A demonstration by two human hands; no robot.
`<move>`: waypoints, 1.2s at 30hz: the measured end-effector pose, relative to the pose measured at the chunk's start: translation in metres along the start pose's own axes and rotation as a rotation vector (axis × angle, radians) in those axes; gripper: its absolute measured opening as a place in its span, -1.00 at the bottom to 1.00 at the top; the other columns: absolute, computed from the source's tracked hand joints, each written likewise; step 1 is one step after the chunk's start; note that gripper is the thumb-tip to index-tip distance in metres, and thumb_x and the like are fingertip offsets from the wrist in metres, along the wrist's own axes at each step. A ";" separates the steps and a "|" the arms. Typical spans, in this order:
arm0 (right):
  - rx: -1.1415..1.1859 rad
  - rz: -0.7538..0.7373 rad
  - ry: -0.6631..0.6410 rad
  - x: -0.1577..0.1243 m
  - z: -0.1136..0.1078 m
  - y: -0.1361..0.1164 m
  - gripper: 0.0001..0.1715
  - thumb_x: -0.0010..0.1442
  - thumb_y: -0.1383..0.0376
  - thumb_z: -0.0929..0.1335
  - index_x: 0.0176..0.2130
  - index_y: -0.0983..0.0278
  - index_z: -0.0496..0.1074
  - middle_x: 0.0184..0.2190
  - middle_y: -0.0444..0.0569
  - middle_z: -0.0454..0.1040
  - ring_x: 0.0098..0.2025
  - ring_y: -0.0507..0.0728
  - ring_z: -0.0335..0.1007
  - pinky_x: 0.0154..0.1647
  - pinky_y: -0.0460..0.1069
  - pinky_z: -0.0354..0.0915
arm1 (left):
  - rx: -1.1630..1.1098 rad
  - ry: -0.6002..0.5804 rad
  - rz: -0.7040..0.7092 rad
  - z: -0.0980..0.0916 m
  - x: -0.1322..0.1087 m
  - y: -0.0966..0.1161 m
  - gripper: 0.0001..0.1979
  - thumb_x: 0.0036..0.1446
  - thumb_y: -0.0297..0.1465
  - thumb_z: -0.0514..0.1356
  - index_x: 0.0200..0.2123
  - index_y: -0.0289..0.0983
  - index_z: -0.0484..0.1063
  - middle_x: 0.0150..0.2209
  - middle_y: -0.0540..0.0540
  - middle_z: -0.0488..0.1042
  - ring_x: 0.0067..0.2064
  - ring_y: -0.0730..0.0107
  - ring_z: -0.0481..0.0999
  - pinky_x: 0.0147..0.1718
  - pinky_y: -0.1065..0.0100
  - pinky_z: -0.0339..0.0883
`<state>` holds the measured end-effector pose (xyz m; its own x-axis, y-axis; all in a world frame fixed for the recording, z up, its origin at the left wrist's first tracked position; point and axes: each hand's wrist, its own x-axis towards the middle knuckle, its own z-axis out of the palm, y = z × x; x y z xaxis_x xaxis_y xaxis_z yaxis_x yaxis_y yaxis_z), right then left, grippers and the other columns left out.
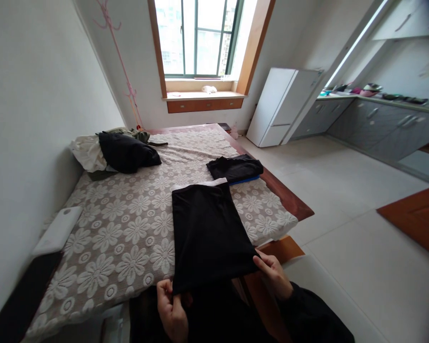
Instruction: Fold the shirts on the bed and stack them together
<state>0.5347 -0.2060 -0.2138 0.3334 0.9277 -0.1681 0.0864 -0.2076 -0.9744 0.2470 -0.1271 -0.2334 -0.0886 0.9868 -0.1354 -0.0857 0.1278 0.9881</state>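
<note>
Both hands grip the near corners of a black garment spread on the bed.

The left hand [172, 309] pinches the near-left corner of the garment [207, 233] and the right hand [273, 274] pinches the near-right corner; the cloth lies flat as a narrow panel, so the side folds look done, with the lengthwise fold seemingly left. A folded pile [235, 168] sits beyond it near the bed's right edge, and unfolded clothes [127, 151] are heaped at the far left. The garment's right side runs close to the bed [128, 228] edge; open cover lies to its left and ahead.
</note>
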 end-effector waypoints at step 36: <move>-1.087 -0.362 -0.422 0.326 0.051 -0.145 -0.43 0.19 0.02 0.47 0.11 0.21 0.53 -0.06 -0.01 0.60 -0.12 0.14 0.52 -0.09 -0.05 0.38 | 0.122 -0.074 -0.134 -0.014 0.002 -0.043 -0.46 0.02 0.08 0.26 -0.61 -0.17 0.11 -0.69 0.09 0.08 -0.62 0.48 0.07 -0.60 0.40 -0.02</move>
<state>0.5828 0.1421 -0.1350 -0.1858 0.9718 -0.1453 0.9186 0.1193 -0.3767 0.2367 -0.1318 -0.2773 -0.0106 0.9643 -0.2647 0.0300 0.2649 0.9638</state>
